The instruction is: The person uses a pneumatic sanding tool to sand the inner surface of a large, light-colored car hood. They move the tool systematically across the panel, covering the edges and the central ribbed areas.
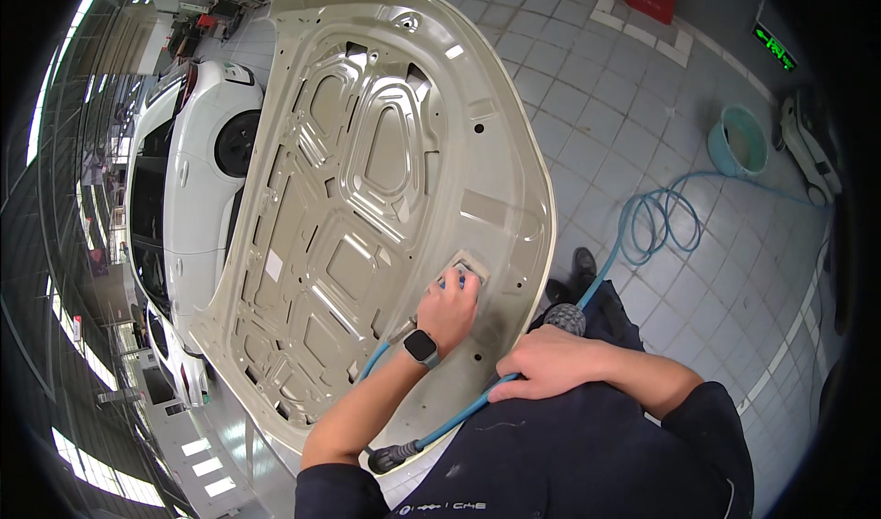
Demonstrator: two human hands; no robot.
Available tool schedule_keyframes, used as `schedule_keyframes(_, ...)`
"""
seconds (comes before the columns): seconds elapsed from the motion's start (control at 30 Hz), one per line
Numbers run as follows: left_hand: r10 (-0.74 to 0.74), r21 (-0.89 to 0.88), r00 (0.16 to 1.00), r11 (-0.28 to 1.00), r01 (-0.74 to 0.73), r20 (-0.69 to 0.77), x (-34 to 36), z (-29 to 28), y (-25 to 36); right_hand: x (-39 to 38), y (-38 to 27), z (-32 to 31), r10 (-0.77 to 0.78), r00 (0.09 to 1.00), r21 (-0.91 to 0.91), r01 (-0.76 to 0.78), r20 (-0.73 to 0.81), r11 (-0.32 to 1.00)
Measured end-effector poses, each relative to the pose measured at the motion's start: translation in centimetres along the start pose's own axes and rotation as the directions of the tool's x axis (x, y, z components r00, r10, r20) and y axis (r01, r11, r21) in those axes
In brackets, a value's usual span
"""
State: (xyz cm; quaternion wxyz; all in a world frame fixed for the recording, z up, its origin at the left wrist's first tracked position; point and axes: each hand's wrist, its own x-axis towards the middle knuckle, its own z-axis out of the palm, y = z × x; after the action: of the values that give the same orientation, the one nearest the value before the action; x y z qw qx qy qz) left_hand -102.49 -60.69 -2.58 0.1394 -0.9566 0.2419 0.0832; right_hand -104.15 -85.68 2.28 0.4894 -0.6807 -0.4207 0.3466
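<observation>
Head view: at near right on the pale panel [500, 175], a hand tool [462, 268] is being clasped by the left hand [450, 310]; a blue hose [459, 418] is being grasped by the right hand [552, 363] — the tool, presumably light and rigid, is best being held over its top.

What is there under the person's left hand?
Under the left hand, part of a small tool with blue parts shows, on the beige panel. The hand covers the rest; the tool's full shape is hidden.
</observation>
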Motion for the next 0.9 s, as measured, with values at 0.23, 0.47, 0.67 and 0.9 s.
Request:
schedule_keyframes(0.23, -0.009, -0.315, 0.995, 0.948, 0.04, 0.099, -1.7, -0.6, -1.4, -2.8, 1.0, -0.5, 0.057, 0.992, 0.054, -0.051, -0.111, 0.997)
schedule_keyframes(0.47, -0.094, -0.589, 0.956, 0.769, 0.247, 0.278, -4.1, -1.4, 0.6, -7.5, 3.1, -1.4, 0.222, 0.97, 0.125, -0.209, -0.097, 0.97)
schedule_keyframes(0.67, -0.132, -0.52, 0.974, 0.828, 0.21, 0.184, 0.7, -0.5, -0.9, -5.1, 2.4, -2.0, 0.079, 0.99, 0.024, -0.076, -0.12, 0.997)
schedule_keyframes(0.9, -0.159, -0.474, 0.962, 0.844, 0.25, 0.224, -3.4, -1.8, 0.6, -3.3, 1.0, -2.1, 0.101, 0.99, 0.167, -0.083, -0.103, 0.982)
